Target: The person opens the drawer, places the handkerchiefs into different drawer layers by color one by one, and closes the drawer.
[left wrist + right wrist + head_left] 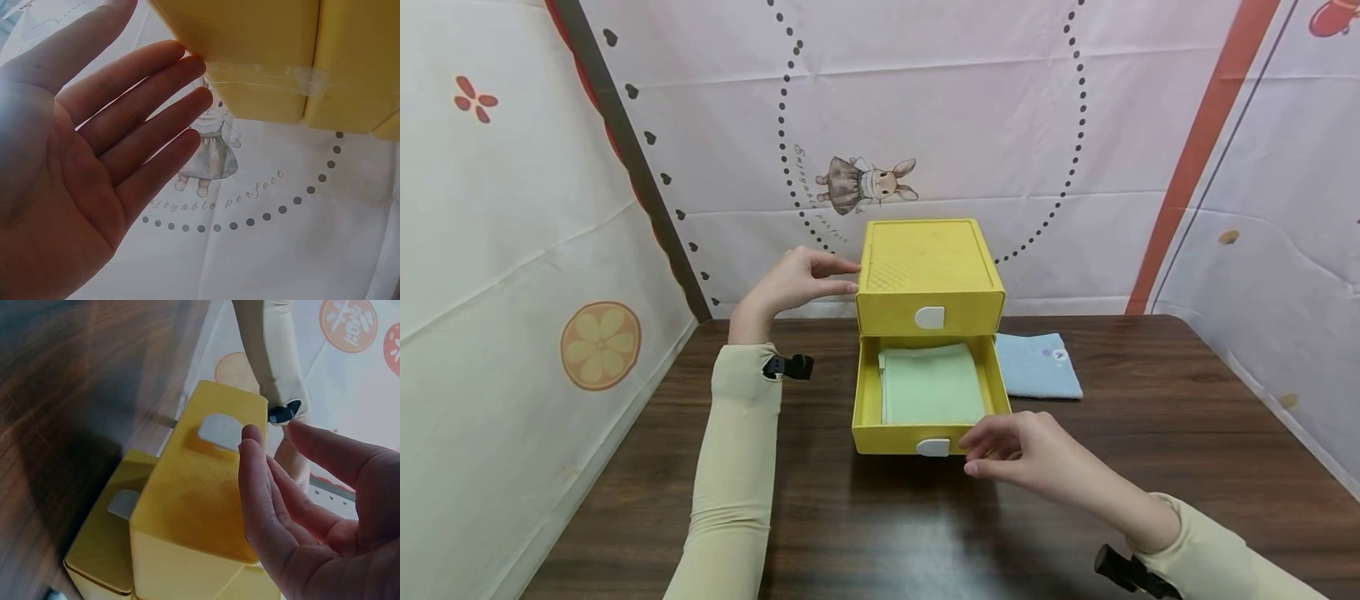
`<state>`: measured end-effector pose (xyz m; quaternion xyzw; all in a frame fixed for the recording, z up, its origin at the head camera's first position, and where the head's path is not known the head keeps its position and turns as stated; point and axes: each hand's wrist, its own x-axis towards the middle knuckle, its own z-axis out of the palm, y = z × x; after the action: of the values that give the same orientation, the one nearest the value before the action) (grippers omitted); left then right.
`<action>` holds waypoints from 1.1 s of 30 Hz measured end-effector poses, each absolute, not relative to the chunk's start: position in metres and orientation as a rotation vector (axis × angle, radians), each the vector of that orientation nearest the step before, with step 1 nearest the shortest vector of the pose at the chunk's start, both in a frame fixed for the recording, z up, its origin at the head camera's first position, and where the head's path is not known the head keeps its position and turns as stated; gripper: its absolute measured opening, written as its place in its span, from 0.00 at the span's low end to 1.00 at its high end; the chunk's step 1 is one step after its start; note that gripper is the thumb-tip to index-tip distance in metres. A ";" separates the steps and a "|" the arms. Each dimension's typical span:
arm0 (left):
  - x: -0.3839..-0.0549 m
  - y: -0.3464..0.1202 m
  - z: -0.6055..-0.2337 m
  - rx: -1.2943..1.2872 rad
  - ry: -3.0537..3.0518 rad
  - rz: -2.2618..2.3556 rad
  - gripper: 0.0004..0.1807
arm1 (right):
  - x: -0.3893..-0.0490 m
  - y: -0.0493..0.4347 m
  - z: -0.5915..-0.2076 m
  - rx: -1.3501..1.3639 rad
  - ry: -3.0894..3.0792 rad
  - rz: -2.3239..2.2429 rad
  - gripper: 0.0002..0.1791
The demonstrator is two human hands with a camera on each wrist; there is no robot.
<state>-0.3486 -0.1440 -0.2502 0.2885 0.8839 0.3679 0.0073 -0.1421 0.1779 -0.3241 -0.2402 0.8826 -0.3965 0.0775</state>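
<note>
A yellow drawer cabinet (931,250) stands on the table with a drawer (887,439) pulled out beneath its shut top drawer. Inside the pulled-out drawer lies a folded light green cloth (931,385). My left hand (793,279) is at the cabinet's left side, fingertips right at its wall, fingers nearly straight in the left wrist view. My right hand (1030,454) is by the front right corner of the pulled-out drawer, fingers loosely bent and thumb apart, with nothing between them. The right wrist view shows the drawer's white handle (220,431) just beyond those fingers.
A folded light blue cloth (1037,367) lies on the dark wood table (1150,400), right of the cabinet. In the right wrist view, a lower drawer front (103,544) sits further back. Clear tape (275,81) crosses the cabinet's side. Printed cloth (940,100) hangs behind.
</note>
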 end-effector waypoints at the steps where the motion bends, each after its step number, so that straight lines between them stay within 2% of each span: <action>1: -0.349 -0.144 -0.250 0.902 2.764 1.150 0.26 | -0.142 0.178 -0.325 -0.718 2.645 -1.186 0.17; 11: -0.351 -0.144 -0.252 0.904 2.763 1.159 0.26 | -0.140 0.173 -0.344 -0.735 2.658 -1.169 0.14; 29: -0.353 -0.145 -0.253 0.924 2.778 1.141 0.28 | -0.148 0.161 -0.373 -0.709 2.635 -1.228 0.17; 33: -0.352 -0.145 -0.253 0.928 2.783 1.141 0.28 | -0.148 0.158 -0.377 -0.724 2.646 -1.278 0.15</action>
<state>-0.3523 -0.1447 -0.2532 0.2949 0.8841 0.3625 -0.0030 -0.1482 0.1581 -0.3765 -0.2388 0.8728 -0.4217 0.0574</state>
